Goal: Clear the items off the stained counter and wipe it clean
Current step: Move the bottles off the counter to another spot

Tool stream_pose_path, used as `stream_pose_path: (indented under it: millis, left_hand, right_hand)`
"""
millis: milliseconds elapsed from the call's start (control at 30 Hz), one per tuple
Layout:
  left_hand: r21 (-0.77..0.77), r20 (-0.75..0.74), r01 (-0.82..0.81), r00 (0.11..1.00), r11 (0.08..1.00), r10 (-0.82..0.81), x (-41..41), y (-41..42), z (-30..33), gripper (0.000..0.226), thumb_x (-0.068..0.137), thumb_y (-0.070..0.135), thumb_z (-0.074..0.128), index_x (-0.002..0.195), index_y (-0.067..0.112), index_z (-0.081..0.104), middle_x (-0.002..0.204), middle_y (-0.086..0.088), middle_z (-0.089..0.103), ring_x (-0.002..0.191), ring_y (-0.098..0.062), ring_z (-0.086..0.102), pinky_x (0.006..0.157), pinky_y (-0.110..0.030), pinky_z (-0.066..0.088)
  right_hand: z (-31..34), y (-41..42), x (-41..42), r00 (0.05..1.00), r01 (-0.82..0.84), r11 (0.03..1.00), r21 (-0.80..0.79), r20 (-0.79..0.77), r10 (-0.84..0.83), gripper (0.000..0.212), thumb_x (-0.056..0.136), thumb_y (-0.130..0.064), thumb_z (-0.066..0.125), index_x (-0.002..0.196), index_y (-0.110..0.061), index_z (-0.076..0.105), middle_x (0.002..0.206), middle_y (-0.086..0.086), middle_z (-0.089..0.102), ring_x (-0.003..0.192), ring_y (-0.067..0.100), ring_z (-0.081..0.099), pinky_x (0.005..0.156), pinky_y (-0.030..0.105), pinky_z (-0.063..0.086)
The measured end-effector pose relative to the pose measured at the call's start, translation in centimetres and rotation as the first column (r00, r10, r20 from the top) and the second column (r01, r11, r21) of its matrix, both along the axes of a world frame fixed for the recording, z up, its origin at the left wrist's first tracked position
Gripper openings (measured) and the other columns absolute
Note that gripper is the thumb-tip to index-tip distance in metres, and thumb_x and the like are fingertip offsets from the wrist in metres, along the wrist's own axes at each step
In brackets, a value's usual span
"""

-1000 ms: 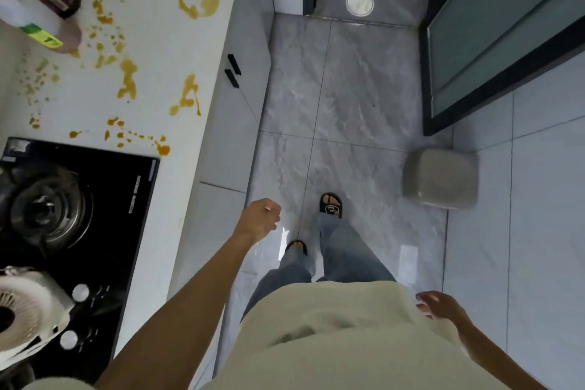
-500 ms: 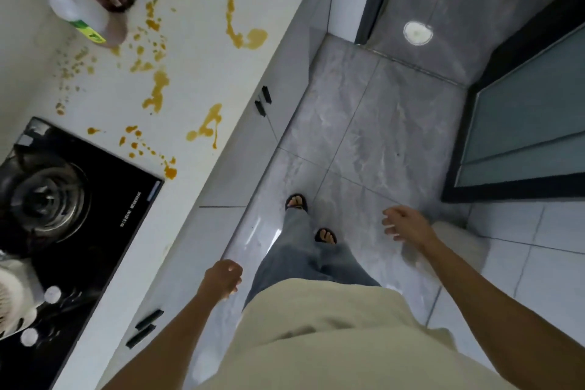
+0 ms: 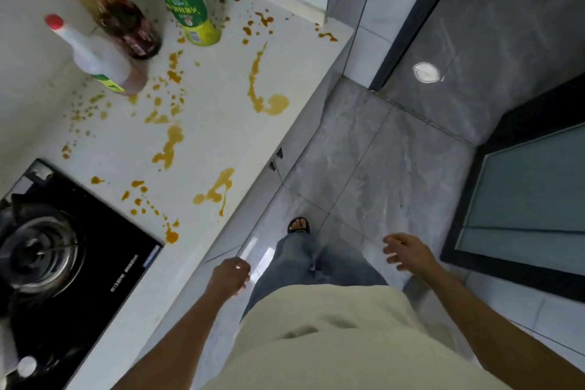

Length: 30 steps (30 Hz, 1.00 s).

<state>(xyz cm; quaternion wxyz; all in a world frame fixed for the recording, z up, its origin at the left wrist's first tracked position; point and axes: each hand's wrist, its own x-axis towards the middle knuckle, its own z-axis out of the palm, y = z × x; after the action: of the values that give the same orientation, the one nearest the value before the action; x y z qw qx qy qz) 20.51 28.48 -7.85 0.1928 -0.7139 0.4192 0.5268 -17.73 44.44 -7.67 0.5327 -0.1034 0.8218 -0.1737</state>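
A white counter [image 3: 221, 136] runs along my left, splashed with orange-brown stains. Three bottles stand at its far end by the wall: a white one with a red cap [image 3: 95, 60], a dark brown one [image 3: 123, 22] and a yellow-green one [image 3: 186, 6]. My left hand [image 3: 231, 274] hangs beside the counter's front edge, fingers loosely curled, holding nothing. My right hand [image 3: 406, 252] hovers over the floor with fingers relaxed and empty. Both hands are well short of the bottles.
A black gas hob [image 3: 63, 263] is set into the counter at the near left. Cabinet doors with black handles [image 3: 275, 158] sit under the counter. Grey floor tiles [image 3: 380, 152] stretch ahead; a dark-framed glass door [image 3: 522, 193] is on the right.
I have stepped closer along the counter, so the bottles and stains loom larger. My right hand has swung forward from my side, and my left hand dropped back near the counter edge.
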Motion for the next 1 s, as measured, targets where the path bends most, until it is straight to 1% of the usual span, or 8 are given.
stream_pose_path:
  millis: [133,233,300,433,567,700,833,1000]
  left_hand:
    - [-0.144,-0.097,0.109,0.988,0.984,-0.123,-5.9,-5.1,0.8,0.025,0.105,0.019,0.056,0.108,0.001,0.074,0.106,-0.018,0.079,0.091,-0.034,0.076,0.086,-0.041,0.063]
    - [-0.212,-0.160,0.086,0.980,0.974,-0.122,-9.5,-8.4,1.3,0.024,0.103,0.021,0.055,0.103,0.007,0.075,0.099,-0.009,0.079,0.087,-0.029,0.077,0.074,-0.032,0.058]
    - [-0.229,-0.181,0.056,0.979,0.972,-0.099,-11.4,-9.8,1.5,0.025,0.101,0.025,0.055,0.104,0.011,0.075,0.094,-0.003,0.079,0.081,-0.022,0.076,0.069,-0.030,0.056]
    - [-0.220,-0.173,-0.032,0.985,0.975,-0.006,-13.3,-11.0,1.4,0.027,0.099,0.025,0.056,0.099,0.006,0.075,0.091,-0.006,0.079,0.089,-0.030,0.077,0.081,-0.041,0.062]
    - [-0.185,-0.073,-0.057,0.996,0.981,0.044,-13.1,-9.2,0.9,0.022,0.103,0.019,0.052,0.091,0.013,0.070,0.099,-0.011,0.079,0.099,-0.035,0.075,0.096,-0.049,0.060]
    - [-0.163,-0.065,-0.306,0.952,0.938,0.299,-12.1,-7.0,0.6,0.024,0.100,0.025,0.055,0.092,0.016,0.076,0.089,-0.001,0.080,0.085,-0.024,0.077,0.083,-0.042,0.062]
    - [-0.203,-0.150,-0.528,0.849,0.825,0.507,-11.4,-7.5,1.2,0.018,0.099,0.026,0.061,0.089,0.027,0.076,0.080,0.007,0.079,0.071,-0.016,0.074,0.068,-0.033,0.053]
    - [-0.360,-0.288,-0.593,0.805,0.720,0.518,-10.1,-13.5,3.2,0.016,0.098,0.021,0.065,0.096,0.033,0.075,0.085,0.012,0.079,0.071,-0.008,0.077,0.063,-0.030,0.057]
  right_hand:
    - [-0.4,1.0,-2.8,0.997,0.067,0.988,0.137,0.040,-0.073,0.015,0.103,-0.022,0.059,0.110,-0.010,0.065,0.095,0.013,0.071,0.074,0.026,0.065,0.062,0.030,0.047]
    - [-0.5,0.5,-5.4,0.986,0.133,0.962,0.240,0.066,-0.153,0.010,0.103,-0.016,0.057,0.101,-0.009,0.063,0.096,0.020,0.066,0.083,0.033,0.064,0.061,0.031,0.043]
    - [-0.8,-0.9,-7.5,0.989,0.107,0.955,0.277,0.064,-0.130,0.010,0.103,-0.015,0.057,0.099,-0.007,0.062,0.092,0.018,0.065,0.074,0.029,0.062,0.059,0.030,0.044]
    - [-0.8,-6.7,-12.2,0.994,-0.045,0.965,0.260,0.109,0.017,0.015,0.105,-0.018,0.053,0.098,-0.008,0.062,0.074,0.009,0.068,0.055,0.019,0.062,0.046,0.022,0.046]
    - [-0.8,-15.0,-15.1,0.960,-0.278,0.954,0.110,0.004,0.279,0.020,0.103,-0.026,0.058,0.111,-0.010,0.068,0.094,0.010,0.074,0.080,0.025,0.069,0.068,0.033,0.053]
    - [0.5,-24.3,-14.7,0.873,-0.488,0.872,-0.029,-0.017,0.488,0.017,0.103,-0.029,0.056,0.108,-0.019,0.068,0.100,0.006,0.074,0.088,0.025,0.072,0.084,0.043,0.058]
    - [2.1,-32.9,-11.4,0.758,-0.644,0.739,-0.197,-0.040,0.651,0.017,0.104,-0.035,0.055,0.101,-0.027,0.070,0.098,-0.001,0.076,0.086,0.017,0.074,0.085,0.041,0.058]
    - [4.4,-42.5,-5.4,0.722,-0.657,0.648,-0.384,-0.075,0.688,0.008,0.100,-0.038,0.060,0.101,-0.038,0.069,0.102,-0.008,0.077,0.084,0.006,0.075,0.077,0.033,0.058]
